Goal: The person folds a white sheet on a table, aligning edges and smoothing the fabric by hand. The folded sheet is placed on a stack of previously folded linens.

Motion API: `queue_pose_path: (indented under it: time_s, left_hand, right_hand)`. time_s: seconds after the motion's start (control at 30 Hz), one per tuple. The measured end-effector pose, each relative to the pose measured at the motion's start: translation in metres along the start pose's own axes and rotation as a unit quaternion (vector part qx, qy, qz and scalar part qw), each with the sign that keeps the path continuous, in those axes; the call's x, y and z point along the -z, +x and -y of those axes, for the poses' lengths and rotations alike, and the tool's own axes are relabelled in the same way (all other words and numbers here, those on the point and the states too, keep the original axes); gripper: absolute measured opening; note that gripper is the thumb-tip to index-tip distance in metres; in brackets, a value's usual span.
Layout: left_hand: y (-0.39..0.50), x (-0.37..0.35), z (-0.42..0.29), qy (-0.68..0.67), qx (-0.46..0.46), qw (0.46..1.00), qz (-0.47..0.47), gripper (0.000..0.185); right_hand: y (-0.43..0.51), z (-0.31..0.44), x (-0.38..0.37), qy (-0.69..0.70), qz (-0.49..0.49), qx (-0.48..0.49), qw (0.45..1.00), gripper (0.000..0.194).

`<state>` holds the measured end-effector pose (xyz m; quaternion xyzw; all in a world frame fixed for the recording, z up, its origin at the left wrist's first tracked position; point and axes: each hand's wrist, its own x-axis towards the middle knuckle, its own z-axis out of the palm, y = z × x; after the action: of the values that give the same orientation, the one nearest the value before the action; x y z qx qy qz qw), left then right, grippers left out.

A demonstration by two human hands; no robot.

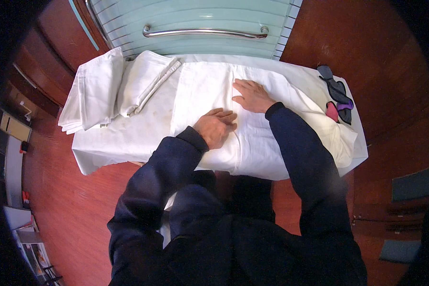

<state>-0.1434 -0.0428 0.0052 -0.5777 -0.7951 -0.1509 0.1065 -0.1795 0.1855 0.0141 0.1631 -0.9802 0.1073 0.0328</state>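
Note:
A white fabric piece (pixel 203 93) lies spread across the middle of a table, with a raised fold or seam running from back to front. My left hand (pixel 216 128) rests palm down on it, fingers slightly bent and pointing right, their tips at the fold. Farther back, my right hand (pixel 253 95) lies flatter on the cloth just right of that line, its fingers spread and pointing left. Neither hand shows anything held. Toward the right, the fabric becomes loose and wrinkled, partly hidden under my right sleeve.
Two folded white cloths (pixel 96 93) (pixel 143 80) lie at the table's left end. Small dark, purple and pink fabric items (pixel 336 89) sit at the right end. A white cover (pixel 143 134) drapes the table. Behind stands a frosted glass panel with a metal handlebar (pixel 207 33).

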Motion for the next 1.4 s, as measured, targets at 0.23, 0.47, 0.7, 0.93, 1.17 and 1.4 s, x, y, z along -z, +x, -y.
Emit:
queue_pose_path:
  time_s: [0.23, 0.47, 0.7, 0.93, 1.17, 1.4]
  left_hand:
    - [-0.006, 0.004, -0.009, -0.001, 0.025, 0.999, 0.021, 0.030]
    - [-0.010, -0.006, -0.012, -0.042, 0.045, 0.998, -0.032, 0.029]
    - [-0.016, -0.012, -0.009, -0.088, 0.041, 0.992, -0.075, 0.030]
    - [-0.015, -0.011, -0.009, -0.083, 0.042, 0.994, -0.054, 0.033]
    - [-0.016, -0.010, -0.008, -0.100, 0.040, 0.993, -0.047, 0.036]
    - [-0.015, -0.009, -0.011, -0.101, 0.036, 0.990, -0.089, 0.030]
  right_hand:
    - [-0.001, 0.003, 0.004, 0.000, 0.009, -0.009, 1.000, 0.055]
    - [-0.021, 0.002, 0.004, -0.010, 0.014, 0.031, 0.999, 0.059]
    - [0.005, -0.010, 0.011, 0.037, 0.007, -0.009, 0.999, 0.058]
    - [0.029, -0.017, 0.021, 0.069, 0.042, -0.036, 0.996, 0.051]
    - [0.017, -0.013, 0.020, 0.116, 0.022, 0.000, 0.993, 0.042]
    - [0.043, -0.036, 0.016, 0.130, -0.005, 0.002, 0.991, 0.033]
